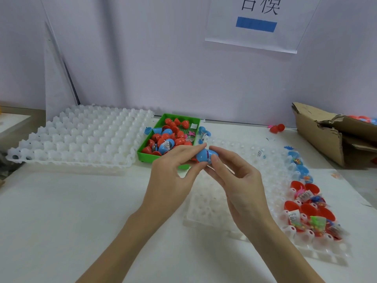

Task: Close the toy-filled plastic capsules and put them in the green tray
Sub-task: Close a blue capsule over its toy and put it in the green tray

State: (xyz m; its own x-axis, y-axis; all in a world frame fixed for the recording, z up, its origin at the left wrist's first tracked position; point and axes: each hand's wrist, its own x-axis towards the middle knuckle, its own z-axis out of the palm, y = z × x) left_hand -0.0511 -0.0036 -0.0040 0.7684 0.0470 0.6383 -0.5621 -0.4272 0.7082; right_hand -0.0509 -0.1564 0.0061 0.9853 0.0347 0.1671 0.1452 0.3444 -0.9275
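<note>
We held a blue plastic egg-shaped capsule point(205, 155) between both hands above the white bench point(81, 211), just in front of the near right corner of the green rectangular plastic tray point(142, 154). Our left hand point(173, 180) pinched the capsule's left half between thumb and forefinger, and our right hand point(240, 184) pinched its right half the same way, the other fingers loosely curled. The two halves had not quite met; a thin gap with something dark pink in it showed at the seam. The green tray held a heap of red plastic capsules point(179, 139) and halves, with a few blue ones among them, one carrying a printed label. To the left of the tray lay a large white moulded plastic holder with rows of empty cups point(81, 137). Under and to the right of our hands lay a clear plastic holder of the same kind point(234, 201), and along its right side sat open red capsule halves point(306, 209) and open blue capsule halves point(302, 170) with small bagged toys in them. A torn brown cardboard box point(326, 135) stood at the far right of the bench, and a white paper sign with a blue bar point(257, 24) hung on the wall behind.
</note>
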